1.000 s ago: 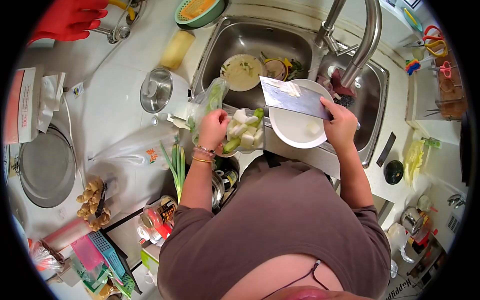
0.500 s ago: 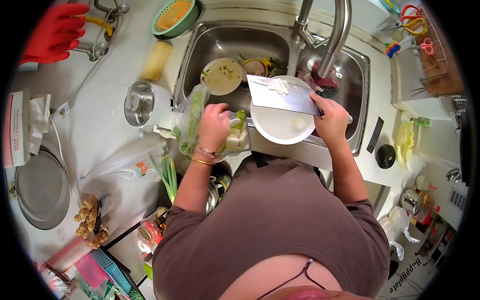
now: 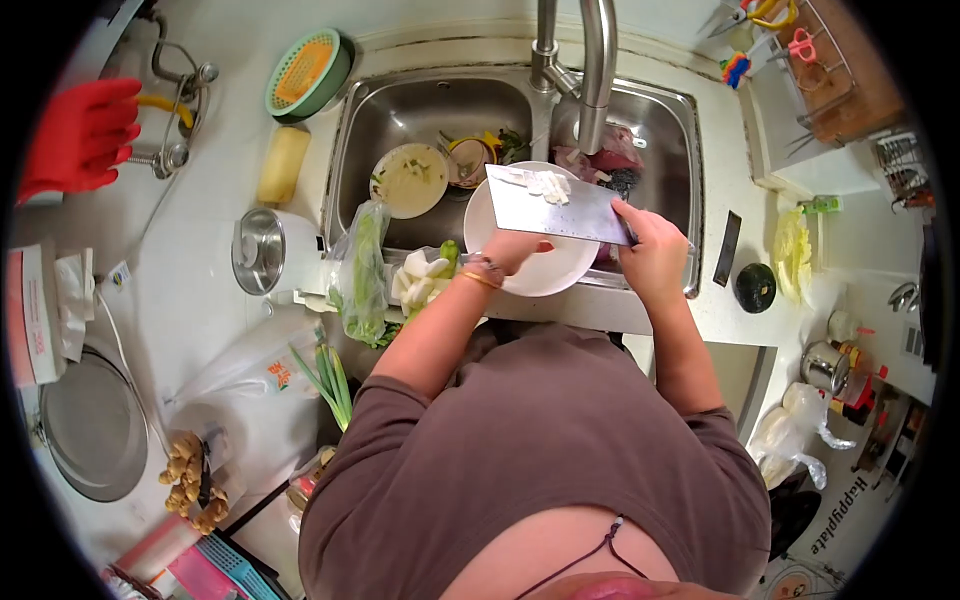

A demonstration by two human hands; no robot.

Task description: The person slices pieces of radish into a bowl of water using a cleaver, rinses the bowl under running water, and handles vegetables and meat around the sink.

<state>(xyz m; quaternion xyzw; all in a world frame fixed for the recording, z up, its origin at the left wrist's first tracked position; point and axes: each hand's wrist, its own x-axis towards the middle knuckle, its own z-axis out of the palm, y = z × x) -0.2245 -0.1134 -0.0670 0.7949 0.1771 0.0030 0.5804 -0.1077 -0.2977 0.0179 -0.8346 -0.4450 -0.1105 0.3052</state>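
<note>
My right hand (image 3: 652,246) grips the handle end of a wide cleaver (image 3: 560,218), held flat with chopped white pieces (image 3: 548,186) on its blade. Below the blade is a white bowl (image 3: 545,275) at the front of the sink. My left hand (image 3: 515,250) is over the bowl, just under the blade's lower edge; its fingers are partly hidden and what they hold, if anything, cannot be made out. Left of that wrist lie cut white and green vegetable pieces (image 3: 418,280). Beside them is a clear plastic bag (image 3: 362,275) of greens.
The double sink (image 3: 440,95) holds a plate of liquid and scraps (image 3: 409,180) at left, and dark red meat (image 3: 617,150) at right. The faucet (image 3: 598,80) rises behind the blade. A dark green squash (image 3: 755,288) and a black strip (image 3: 728,248) lie on the right.
My left hand has moved right, from the vegetable pieces to over the bowl beside the blade. My right hand still holds the cleaver. The whole view has shifted.
</note>
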